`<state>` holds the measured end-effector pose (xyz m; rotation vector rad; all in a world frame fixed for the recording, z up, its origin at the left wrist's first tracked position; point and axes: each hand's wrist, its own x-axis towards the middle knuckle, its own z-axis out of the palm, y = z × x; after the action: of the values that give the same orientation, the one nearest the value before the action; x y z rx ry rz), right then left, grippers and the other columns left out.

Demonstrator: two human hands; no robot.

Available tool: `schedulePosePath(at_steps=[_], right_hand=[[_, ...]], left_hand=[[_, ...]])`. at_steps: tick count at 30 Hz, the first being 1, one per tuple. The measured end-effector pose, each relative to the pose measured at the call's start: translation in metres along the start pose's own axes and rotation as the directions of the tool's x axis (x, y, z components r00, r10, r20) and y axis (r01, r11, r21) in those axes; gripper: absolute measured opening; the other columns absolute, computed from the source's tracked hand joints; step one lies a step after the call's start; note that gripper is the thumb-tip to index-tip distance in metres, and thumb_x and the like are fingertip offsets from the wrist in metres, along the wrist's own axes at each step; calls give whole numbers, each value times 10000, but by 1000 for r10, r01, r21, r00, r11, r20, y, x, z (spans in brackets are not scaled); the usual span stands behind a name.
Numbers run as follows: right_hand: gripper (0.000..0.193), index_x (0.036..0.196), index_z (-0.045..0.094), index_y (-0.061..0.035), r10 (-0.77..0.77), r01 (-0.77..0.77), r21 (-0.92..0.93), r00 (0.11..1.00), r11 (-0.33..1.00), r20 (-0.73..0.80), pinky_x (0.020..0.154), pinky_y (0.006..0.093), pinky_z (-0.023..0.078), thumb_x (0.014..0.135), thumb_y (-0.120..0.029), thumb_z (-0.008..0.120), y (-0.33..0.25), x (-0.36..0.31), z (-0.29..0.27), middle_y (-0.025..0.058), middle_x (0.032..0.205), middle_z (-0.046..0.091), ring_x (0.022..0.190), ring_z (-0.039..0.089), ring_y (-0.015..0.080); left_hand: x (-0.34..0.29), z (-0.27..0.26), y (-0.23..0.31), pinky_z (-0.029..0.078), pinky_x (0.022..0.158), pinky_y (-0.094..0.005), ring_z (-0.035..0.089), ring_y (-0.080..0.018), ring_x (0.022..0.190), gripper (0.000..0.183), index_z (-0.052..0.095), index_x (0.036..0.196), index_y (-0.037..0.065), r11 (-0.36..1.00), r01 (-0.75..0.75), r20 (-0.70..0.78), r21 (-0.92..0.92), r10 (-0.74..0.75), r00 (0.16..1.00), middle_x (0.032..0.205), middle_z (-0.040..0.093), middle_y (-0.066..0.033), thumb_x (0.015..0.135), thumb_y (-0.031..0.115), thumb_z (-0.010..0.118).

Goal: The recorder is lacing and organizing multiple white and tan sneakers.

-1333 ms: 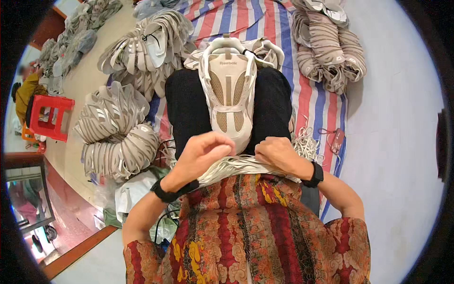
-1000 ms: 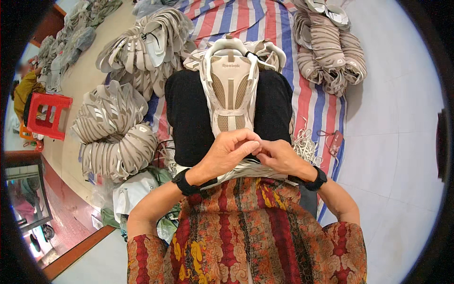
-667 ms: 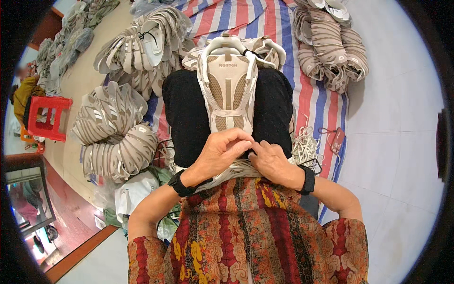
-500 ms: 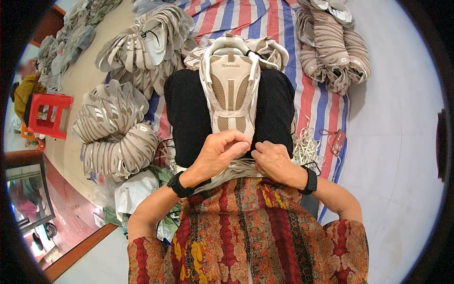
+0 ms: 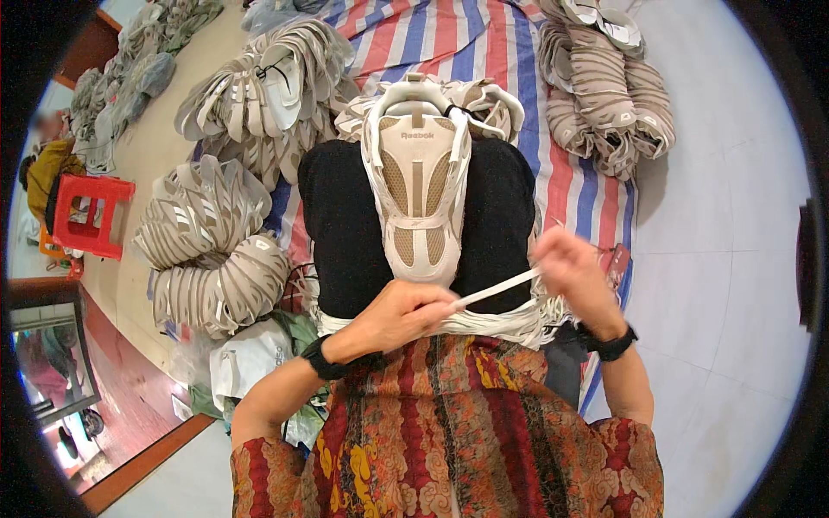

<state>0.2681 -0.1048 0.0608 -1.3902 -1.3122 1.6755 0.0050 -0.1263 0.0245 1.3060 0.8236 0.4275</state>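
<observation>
Between my two hands a cream shoelace point(image 5: 496, 290) is stretched, rising toward the right. My left hand point(image 5: 401, 315) pinches one end of it, just below the toe of a shoe upper. My right hand point(image 5: 572, 266) is closed on the other part, out to the right and blurred by motion. The beige and white shoe upper point(image 5: 418, 216) lies along my lap over dark trousers point(image 5: 496, 198), its toe toward me. More loose laces point(image 5: 492, 326) lie in a bundle across my lap, under the hands.
Rows of nested shoe uppers point(image 5: 211, 250) lie to my left, with another stack point(image 5: 276, 82) behind them. More bundles point(image 5: 604, 86) sit at the far right on a striped sheet point(image 5: 423, 39). A red stool point(image 5: 93, 216) stands at the left, near a person in yellow point(image 5: 47, 177).
My right hand has moved away to the right and up, drawing the lace out straight. My left hand has lowered slightly and still pinches. The shoe upper sits a little lower in view.
</observation>
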Motion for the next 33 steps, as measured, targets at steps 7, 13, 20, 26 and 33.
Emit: schedulePosePath(at_steps=[7,13,20,26,33], right_hand=[[155,968,519,-79,-203,346,154,797,926,-569,362,165,247,813,-81,517,0,8,-148,-72,599,388,411,330,19],[175,975,529,-36,-240,517,95,542,851,-805,383,183,229,830,-134,533,27,9,-306,-57,524,322,419,289,31],[287,872,603,-59,-476,-154,-979,857,132,-199,711,396,456,628,-166,710,50,70,-213,139,886,595,825,562,315],[302,1049,557,-29,-579,662,-338,749,669,321,777,299,458,770,-129,613,-25,48,27,117,944,605,872,591,206],[282,1031,584,-28,-107,302,-415,896,858,431,557,229,412,842,-237,578,-30,33,39,48,677,576,616,490,67]], left_hand=[[-54,-29,-1,353,471,-199,442,-37,525,171,653,894,16,999,45,-44,10,-45,998,590,528,17,867,109,512],[-77,-38,4,353,483,-193,451,-41,521,194,643,854,-10,988,90,-113,-129,-105,988,582,529,14,863,146,527],[-27,-16,44,346,475,-177,420,-15,541,181,645,912,36,999,-27,-69,-45,24,997,619,509,50,891,155,510],[35,12,57,444,624,-258,519,-111,670,165,601,890,-2,938,-240,-71,249,265,962,718,583,-64,868,143,527],[15,-6,46,379,538,-226,449,-65,593,180,596,867,10,976,-88,-43,197,99,994,639,510,5,875,172,518]])
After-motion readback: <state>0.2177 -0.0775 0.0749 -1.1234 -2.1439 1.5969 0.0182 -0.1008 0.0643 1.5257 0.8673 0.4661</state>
